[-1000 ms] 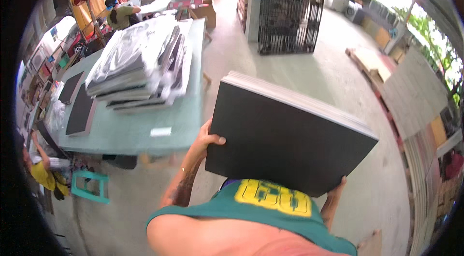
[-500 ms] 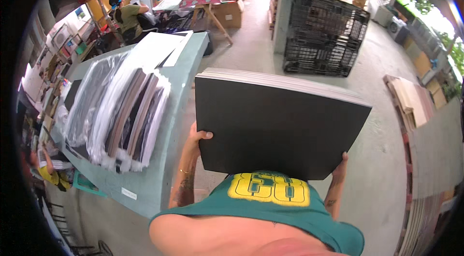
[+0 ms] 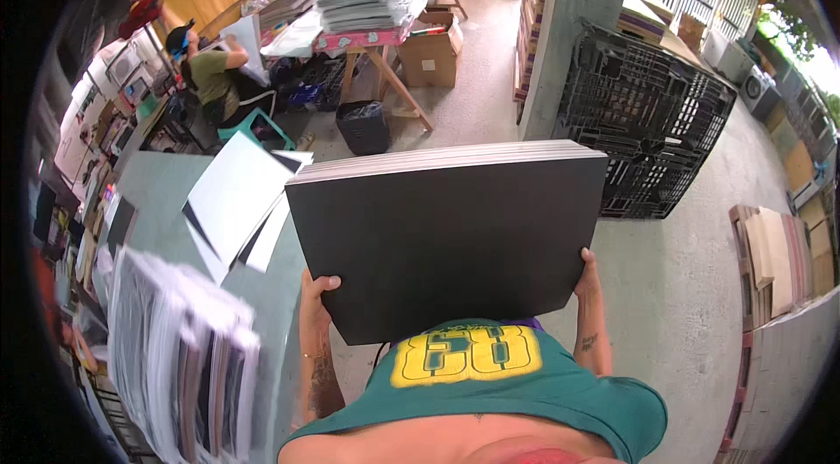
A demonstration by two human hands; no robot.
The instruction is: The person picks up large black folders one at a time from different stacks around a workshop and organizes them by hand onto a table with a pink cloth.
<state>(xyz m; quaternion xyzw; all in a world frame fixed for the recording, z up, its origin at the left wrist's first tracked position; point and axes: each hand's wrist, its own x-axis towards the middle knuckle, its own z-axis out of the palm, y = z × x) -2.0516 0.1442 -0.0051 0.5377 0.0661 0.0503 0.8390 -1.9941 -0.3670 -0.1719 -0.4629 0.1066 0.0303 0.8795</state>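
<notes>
Green desk (image 3: 162, 184) at left; black board stack (image 3: 446, 245) held beside it before the green shirt (image 3: 569, 390), left hand (image 3: 316, 296) and right hand (image 3: 587, 272) clamped on its sides, though how far the hidden fingers wrap, can't tell. Probably stiff, heavyish, slick, dentable corners: grip both short sides low. Versus earlier frame, top edge no longer drops rightward; wrapped pile (image 3: 166, 333) now lower left.

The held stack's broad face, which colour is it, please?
Black; the stack's broad face shows best in the head view.
</notes>
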